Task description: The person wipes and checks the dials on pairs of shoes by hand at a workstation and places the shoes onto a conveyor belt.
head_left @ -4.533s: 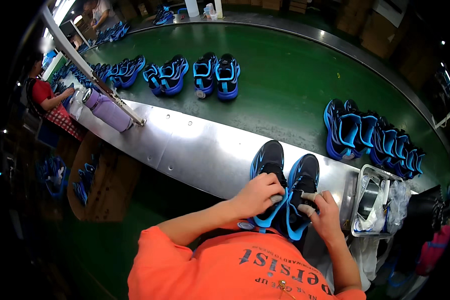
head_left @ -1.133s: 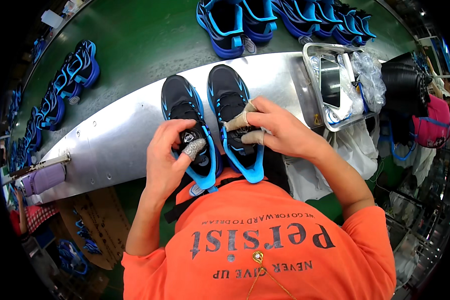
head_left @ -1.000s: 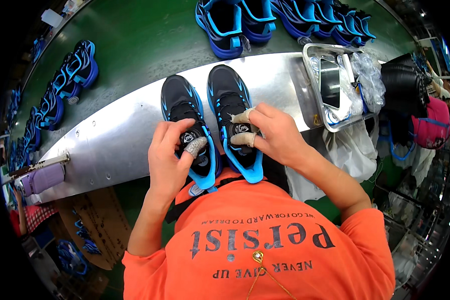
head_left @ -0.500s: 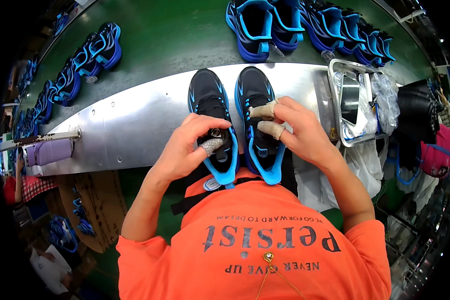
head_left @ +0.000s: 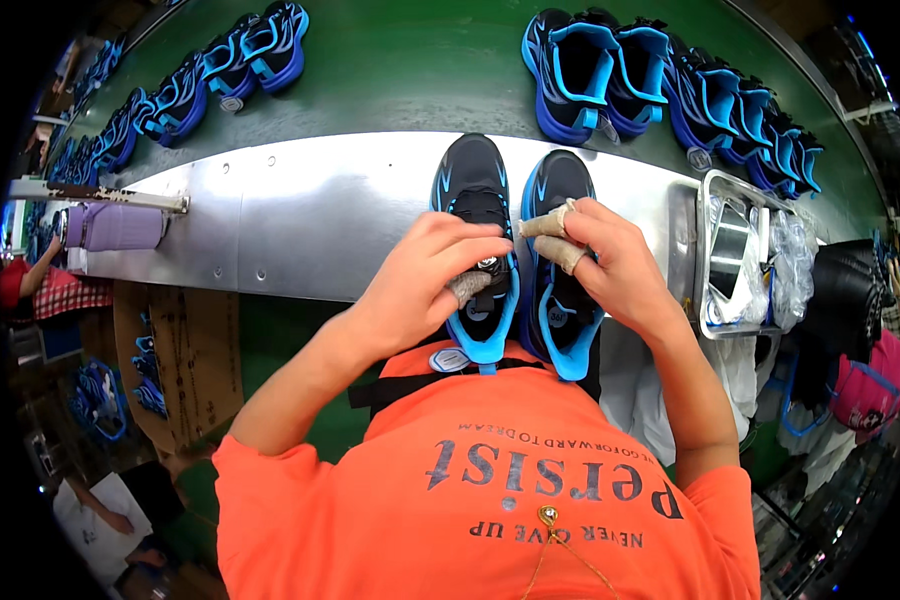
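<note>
Two black sneakers with bright blue linings and blue soles lie side by side before me, toes pointing away. Over the left sneaker point(head_left: 473, 165) is my left hand point(head_left: 425, 270), its thumb and fingers closed at the laces around a small round dark piece point(head_left: 488, 263). The thumb wears a greyish finger cover. My right hand point(head_left: 605, 255) pinches at the inner lace side of the right sneaker point(head_left: 565, 178); beige covers wrap its thumb and index finger. What lies between those fingertips is hidden. The heels of both sneakers rest against my orange shirt.
A metal ledge point(head_left: 320, 200) borders a green belt point(head_left: 410, 70) carrying rows of similar sneakers. On the right stands a metal tray point(head_left: 708, 300) with clear plastic bags and a dark flat device. A purple bottle point(head_left: 125, 227) stands on the left beside a metal bar point(head_left: 100, 195).
My view has turned, so the sneakers and tray appear farther right. My right fingers have shifted left across the right sneaker, toward the gap. My left hand remains at the left sneaker's laces.
</note>
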